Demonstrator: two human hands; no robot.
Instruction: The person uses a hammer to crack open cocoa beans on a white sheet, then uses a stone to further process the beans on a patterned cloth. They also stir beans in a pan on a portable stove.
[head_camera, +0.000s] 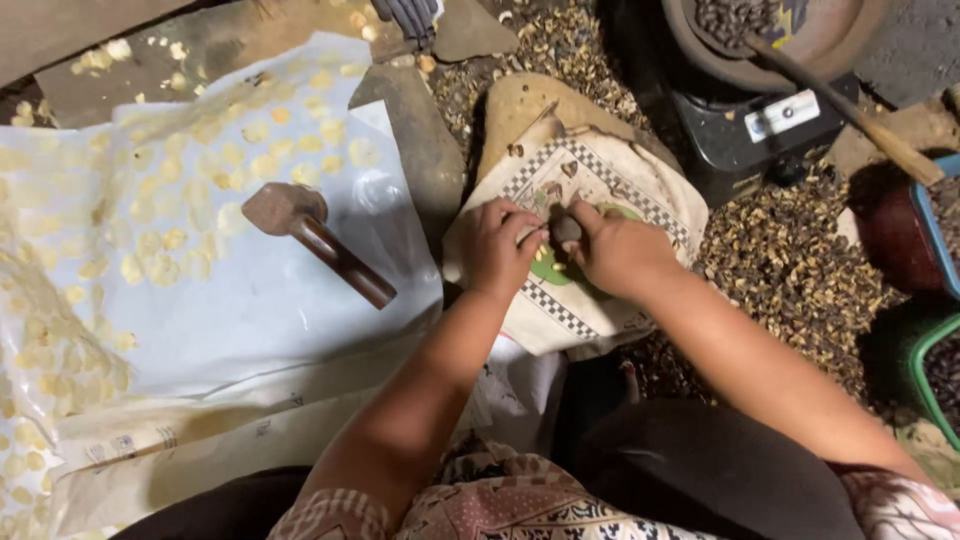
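Both hands sit on the checkered cloth (600, 190), right hand (620, 250) curled tight around a small dark stone (566, 229) and left hand (497, 245) pinching pale kernels (545, 256) next to it, with a hammer (315, 235) lying well left of the cloth on a plastic sheet (250, 310).

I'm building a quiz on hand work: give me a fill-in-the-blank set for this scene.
1. The right hand grips a small dark ____.
2. Both hands work over a cloth with a ____ border.
3. The hammer lies on a ____ sheet.
Missing: stone; checkered; white
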